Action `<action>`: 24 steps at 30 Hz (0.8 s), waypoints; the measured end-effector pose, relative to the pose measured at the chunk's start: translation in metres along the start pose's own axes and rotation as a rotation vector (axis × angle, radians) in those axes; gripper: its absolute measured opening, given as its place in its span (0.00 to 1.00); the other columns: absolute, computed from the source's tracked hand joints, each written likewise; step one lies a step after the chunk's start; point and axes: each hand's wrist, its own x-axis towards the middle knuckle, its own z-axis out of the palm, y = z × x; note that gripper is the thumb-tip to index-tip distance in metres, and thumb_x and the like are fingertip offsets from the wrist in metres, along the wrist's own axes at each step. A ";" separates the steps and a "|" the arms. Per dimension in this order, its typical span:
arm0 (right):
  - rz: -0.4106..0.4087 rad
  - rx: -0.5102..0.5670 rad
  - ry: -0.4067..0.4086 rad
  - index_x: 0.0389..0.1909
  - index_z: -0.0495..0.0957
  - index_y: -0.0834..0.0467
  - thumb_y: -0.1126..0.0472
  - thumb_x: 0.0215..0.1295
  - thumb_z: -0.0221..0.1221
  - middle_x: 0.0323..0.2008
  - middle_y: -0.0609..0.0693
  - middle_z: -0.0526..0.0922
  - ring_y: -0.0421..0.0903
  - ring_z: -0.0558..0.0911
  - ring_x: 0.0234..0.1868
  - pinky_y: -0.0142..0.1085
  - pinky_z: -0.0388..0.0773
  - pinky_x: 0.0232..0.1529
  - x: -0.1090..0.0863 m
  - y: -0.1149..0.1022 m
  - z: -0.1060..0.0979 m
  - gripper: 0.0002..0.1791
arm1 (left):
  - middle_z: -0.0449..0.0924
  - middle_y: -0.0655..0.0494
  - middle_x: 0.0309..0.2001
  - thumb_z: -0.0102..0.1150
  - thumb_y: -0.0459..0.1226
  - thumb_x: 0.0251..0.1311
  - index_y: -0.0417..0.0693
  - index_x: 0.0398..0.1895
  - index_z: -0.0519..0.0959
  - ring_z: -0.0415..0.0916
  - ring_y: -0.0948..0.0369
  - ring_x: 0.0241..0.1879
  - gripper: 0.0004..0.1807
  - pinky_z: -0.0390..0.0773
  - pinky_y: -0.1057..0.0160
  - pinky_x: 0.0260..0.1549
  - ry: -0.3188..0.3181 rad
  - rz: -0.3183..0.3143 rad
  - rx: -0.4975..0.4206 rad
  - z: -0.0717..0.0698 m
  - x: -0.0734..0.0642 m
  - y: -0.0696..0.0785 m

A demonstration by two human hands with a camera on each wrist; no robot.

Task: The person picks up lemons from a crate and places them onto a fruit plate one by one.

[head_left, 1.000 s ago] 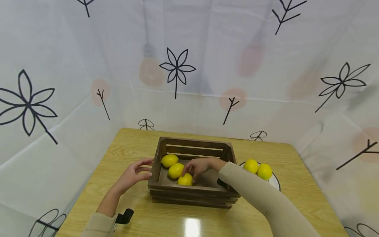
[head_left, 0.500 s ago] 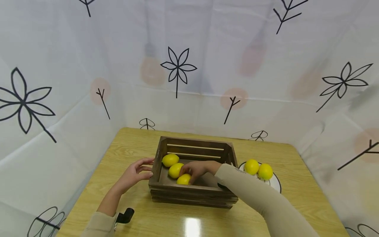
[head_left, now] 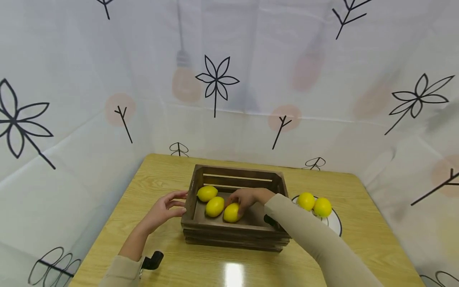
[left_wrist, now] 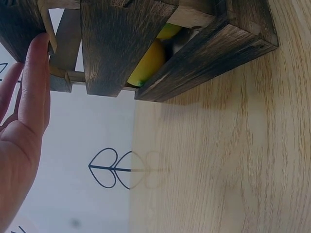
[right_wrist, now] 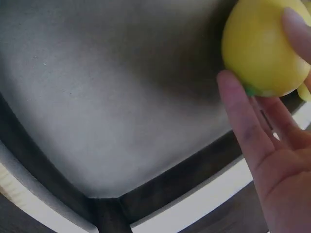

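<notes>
Inside a dark wooden crate (head_left: 236, 227), my right hand (head_left: 248, 197) holds a yellow lemon (head_left: 231, 213) between thumb and fingers. In the right wrist view the thumb lies against one side of this lemon (right_wrist: 260, 48), with the fingers at its green-tipped end. Two more lemons lie to its left in the crate, a middle lemon (head_left: 215, 207) and a back lemon (head_left: 207, 193). My left hand (head_left: 165, 209) rests with extended fingers at the crate's left end. The left wrist view has those fingers (left_wrist: 34, 92) against the slats (left_wrist: 109, 43).
Right of the crate, partly behind my right forearm, a white plate (head_left: 336, 223) with a dark rim bears two lemons (head_left: 314, 204). The crate stands on a light wooden table (head_left: 161, 175). A patterned white cloth (head_left: 244, 131) hangs behind and at both sides.
My right hand has drawn the held lemon away from the crate's front wall, rightward and slightly back, and turned it. My left hand stays at the crate's left end.
</notes>
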 end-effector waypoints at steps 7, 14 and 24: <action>0.000 0.006 0.061 0.53 0.75 0.52 0.65 0.51 0.69 0.51 0.46 0.74 0.47 0.73 0.52 0.40 0.72 0.49 -0.005 -0.001 -0.008 0.27 | 0.63 0.39 0.61 0.60 0.35 0.59 0.41 0.66 0.63 0.66 0.44 0.55 0.31 0.77 0.58 0.43 0.006 -0.008 -0.004 0.000 0.001 -0.001; -0.061 0.068 0.111 0.52 0.76 0.50 0.64 0.51 0.69 0.48 0.48 0.75 0.46 0.74 0.49 0.37 0.74 0.45 -0.012 -0.003 -0.016 0.25 | 0.62 0.39 0.61 0.60 0.35 0.59 0.41 0.66 0.63 0.65 0.44 0.56 0.31 0.77 0.57 0.43 0.004 -0.015 0.001 0.001 0.000 0.002; -0.186 0.081 0.215 0.54 0.74 0.54 0.62 0.52 0.69 0.49 0.51 0.74 0.48 0.75 0.49 0.40 0.74 0.48 -0.029 -0.013 -0.030 0.26 | 0.62 0.39 0.61 0.60 0.36 0.60 0.42 0.66 0.63 0.65 0.43 0.57 0.31 0.76 0.58 0.43 0.013 -0.022 0.020 0.002 0.001 0.003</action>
